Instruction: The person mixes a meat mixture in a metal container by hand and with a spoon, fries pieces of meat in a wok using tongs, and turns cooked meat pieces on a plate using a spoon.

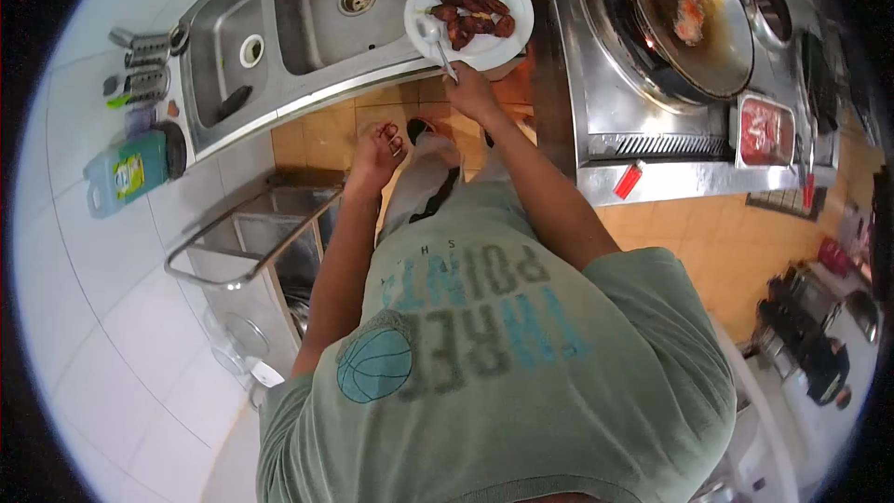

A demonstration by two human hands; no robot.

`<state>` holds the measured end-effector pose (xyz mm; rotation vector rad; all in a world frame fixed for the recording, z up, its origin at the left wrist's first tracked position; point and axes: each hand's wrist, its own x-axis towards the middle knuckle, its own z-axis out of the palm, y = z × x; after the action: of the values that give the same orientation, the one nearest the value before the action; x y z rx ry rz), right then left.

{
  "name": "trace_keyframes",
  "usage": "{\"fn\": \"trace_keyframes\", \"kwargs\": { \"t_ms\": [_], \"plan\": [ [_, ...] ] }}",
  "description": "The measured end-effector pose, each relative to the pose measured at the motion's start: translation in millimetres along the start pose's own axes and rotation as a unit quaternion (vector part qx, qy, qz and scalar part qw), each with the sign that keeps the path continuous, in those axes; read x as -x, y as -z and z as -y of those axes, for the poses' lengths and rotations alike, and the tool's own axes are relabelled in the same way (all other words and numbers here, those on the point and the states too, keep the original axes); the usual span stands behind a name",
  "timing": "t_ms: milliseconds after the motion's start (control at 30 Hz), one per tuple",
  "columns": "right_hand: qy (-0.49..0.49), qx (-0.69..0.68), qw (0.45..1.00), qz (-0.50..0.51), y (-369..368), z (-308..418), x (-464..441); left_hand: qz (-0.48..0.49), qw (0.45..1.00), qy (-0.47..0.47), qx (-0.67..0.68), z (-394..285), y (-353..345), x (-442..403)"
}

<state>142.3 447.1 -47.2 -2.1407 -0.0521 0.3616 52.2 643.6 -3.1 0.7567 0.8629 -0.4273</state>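
Observation:
My right hand (473, 93) grips the handle of a metal spoon (443, 54), whose head rests on a white plate (515, 23). Several dark, glossy browned pieces of food (473, 14) lie on that plate, some with pale stick-like bits showing. The plate sits on the counter at the sink's right end. My left hand (377, 155) hangs in front of the sink edge, fingers curled in. Thin dark loops show around its fingertips, and I cannot make out whether it holds anything.
A double sink (303, 9) spans the left. At right, a pan (717, 61) with oil and a reddish piece sits on the stove. A metal tray of red meat (765, 132) and a red lighter (629, 179) lie near the stove's front. A green jug (126, 172) stands far left.

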Motion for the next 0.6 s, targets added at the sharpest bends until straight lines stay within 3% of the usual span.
{"fn": "trace_keyframes", "kwargs": {
  "t_ms": [67,167,367,600],
  "plan": [
    [0.057,-0.018,0.998,-0.027,-4,-1,12,0.032,0.999,0.019,-0.002,-14,9,-19],
    [0.005,0.030,0.997,-0.072,24,42,51,0.063,0.997,0.032,-0.018,-31,7,-37],
    [-0.082,0.151,0.964,-0.202,35,21,55,0.075,0.990,0.076,-0.090,-44,0,-69],
    [-0.078,0.218,0.962,-0.142,50,27,40,0.029,0.986,0.070,-0.151,-49,-54,-76]
  ]
}}
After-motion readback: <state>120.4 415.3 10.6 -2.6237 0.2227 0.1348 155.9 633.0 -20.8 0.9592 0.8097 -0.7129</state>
